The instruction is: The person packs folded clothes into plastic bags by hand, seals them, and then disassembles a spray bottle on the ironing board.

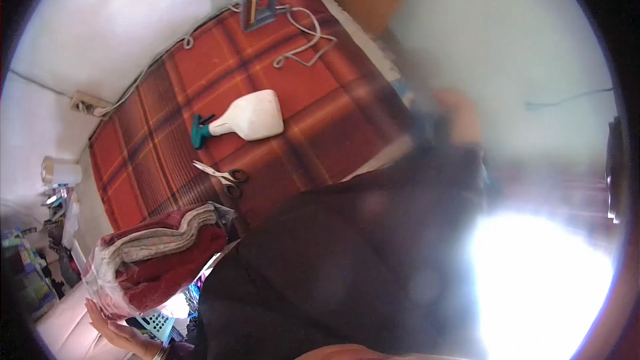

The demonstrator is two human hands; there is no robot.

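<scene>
At the lower left, my left hand (pixel 119 335) supports the end of a clear plastic bag of folded cloth (pixel 160 260), its fingers laid along the plastic. Inside the bag are dark red cloth and a pale patterned layer. The bag lies over the edge of a red plaid cover (pixel 200 187). Beside a dark sleeve on the far right side, my right hand (pixel 459 117) is a blur, and its fingers cannot be made out. Nearest the bag lie scissors (pixel 223 175) with dark handles. A white spray bottle (pixel 257 117) with a green trigger head rests on its side beyond them.
An iron (pixel 260 3) stands upright at the far end, its grey cord (pixel 320 33) looped on the cover. A power socket (pixel 90 103) and a cable run along the wall. A roll (pixel 60 172) sits at left. A blue plastic basket (pixel 159 325) shows below the bag.
</scene>
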